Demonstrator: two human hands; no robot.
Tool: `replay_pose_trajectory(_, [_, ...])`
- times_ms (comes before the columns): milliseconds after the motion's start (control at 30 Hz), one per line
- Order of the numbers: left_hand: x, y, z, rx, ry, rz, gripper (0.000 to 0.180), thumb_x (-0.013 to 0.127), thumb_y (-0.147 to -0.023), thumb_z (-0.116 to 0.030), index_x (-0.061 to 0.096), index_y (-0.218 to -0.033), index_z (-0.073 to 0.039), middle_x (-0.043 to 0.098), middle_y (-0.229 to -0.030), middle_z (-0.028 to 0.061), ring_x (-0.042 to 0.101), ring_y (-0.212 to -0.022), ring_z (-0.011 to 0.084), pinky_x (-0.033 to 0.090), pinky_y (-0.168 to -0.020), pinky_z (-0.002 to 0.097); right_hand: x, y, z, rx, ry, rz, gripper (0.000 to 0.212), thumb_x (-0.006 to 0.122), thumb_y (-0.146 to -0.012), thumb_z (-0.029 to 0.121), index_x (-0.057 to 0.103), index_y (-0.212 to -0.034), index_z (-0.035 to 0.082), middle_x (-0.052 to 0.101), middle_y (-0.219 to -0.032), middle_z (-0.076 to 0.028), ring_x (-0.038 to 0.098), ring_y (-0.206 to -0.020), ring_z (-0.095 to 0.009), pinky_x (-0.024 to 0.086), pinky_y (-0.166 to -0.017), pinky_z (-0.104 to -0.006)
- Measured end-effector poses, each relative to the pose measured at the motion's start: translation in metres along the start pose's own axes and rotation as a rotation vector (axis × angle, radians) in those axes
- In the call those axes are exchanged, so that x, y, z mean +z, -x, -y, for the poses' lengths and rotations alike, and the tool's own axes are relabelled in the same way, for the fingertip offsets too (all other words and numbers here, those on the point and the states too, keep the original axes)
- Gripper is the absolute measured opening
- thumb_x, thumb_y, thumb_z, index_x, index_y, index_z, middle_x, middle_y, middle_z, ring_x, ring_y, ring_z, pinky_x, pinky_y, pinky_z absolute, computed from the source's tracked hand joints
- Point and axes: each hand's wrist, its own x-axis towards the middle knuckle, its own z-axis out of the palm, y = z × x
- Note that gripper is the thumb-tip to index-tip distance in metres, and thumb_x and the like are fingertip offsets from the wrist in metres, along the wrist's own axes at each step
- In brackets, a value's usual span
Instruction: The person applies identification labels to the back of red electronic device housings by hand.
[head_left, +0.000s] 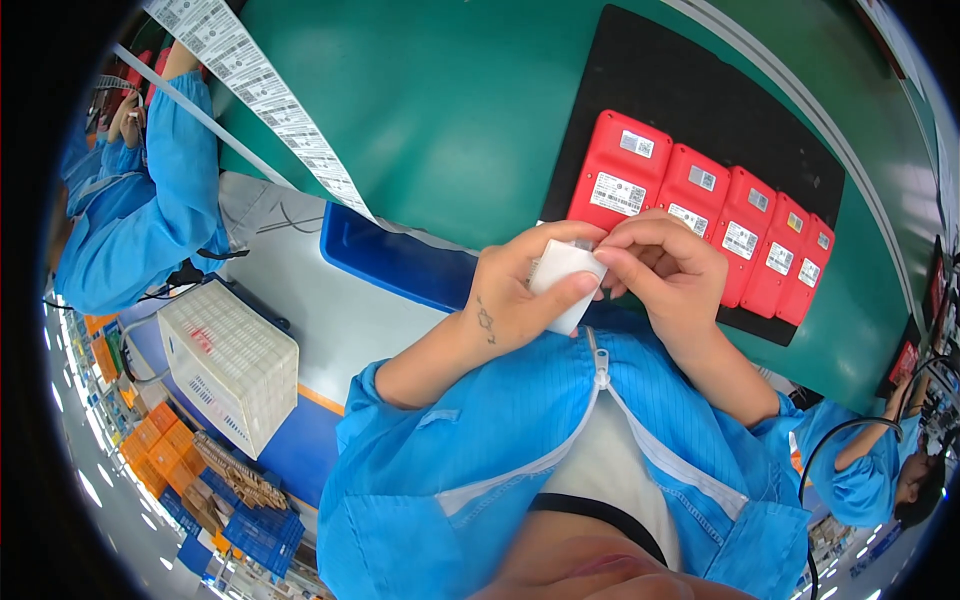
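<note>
So here's where we're at: five red devices (625,165) sit in a row on the black mat (660,70), and every one already has a small label up top and a bigger white label (740,241) below, so that part looks done to us. The second one's big label is partly behind our right hand (672,262), fwiw.

What's not finished, as far as we can judge, is the white piece (567,262). It's in front of our chest, off the near edge of the row, not set down anywhere. Our left hand (515,285) has it closed between thumb and fingers, thumb flat across the front. The right thumb and fingertips are bunched together at its edge, nearly closed, but we can't tell if they're actually pinching anything. A long label strip (262,95) hangs over the green table (430,120) too, with plenty left on it.
</note>
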Motion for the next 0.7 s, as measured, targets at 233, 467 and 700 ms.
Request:
replay_pose_trajectory(233, [-0.013,0.002,0.001,-0.075,-0.147,0.151,0.025,0.058,-0.078,-0.018,0.055,-0.097,-0.001,0.061,-0.079,0.0123,0.06,-0.064,0.014,0.048,-0.053,0.0228,-0.011,-0.019,0.01,0.007,0.142,-0.26,0.01,0.061,-0.074,0.005,0.059,-0.08,-0.003,0.06,-0.069,-0.01,0.059,-0.06,-0.012,0.048,-0.054,-0.0194])
replay_pose_trajectory(467, [-0.013,-0.002,0.006,0.21,-0.233,0.153,0.022,0.057,-0.079,-0.015,0.056,-0.096,-0.002,0.061,-0.082,0.0119,0.06,-0.065,0.0168,0.047,-0.055,0.0235,-0.011,-0.031,0.01,0.237,0.26,-0.217,0.012,0.063,-0.073,0.007,0.061,-0.08,-0.002,0.058,-0.06,-0.007,0.056,-0.05,-0.008,0.044,-0.046,-0.0161])
replay_pose_trajectory(700, [-0.015,0.002,0.005,-0.054,0.1,0.234,0.016,0.049,-0.083,-0.013,0.047,-0.097,-0.005,0.059,-0.08,0.012,0.06,-0.067,0.0162,0.048,-0.055,0.0221,-0.012,-0.031,0.012,0.267,0.326,-0.22,0.014,0.065,-0.072,0.009,0.062,-0.081,-0.002,0.059,-0.062,-0.009,0.056,-0.051,-0.008,0.044,-0.046,-0.0157])
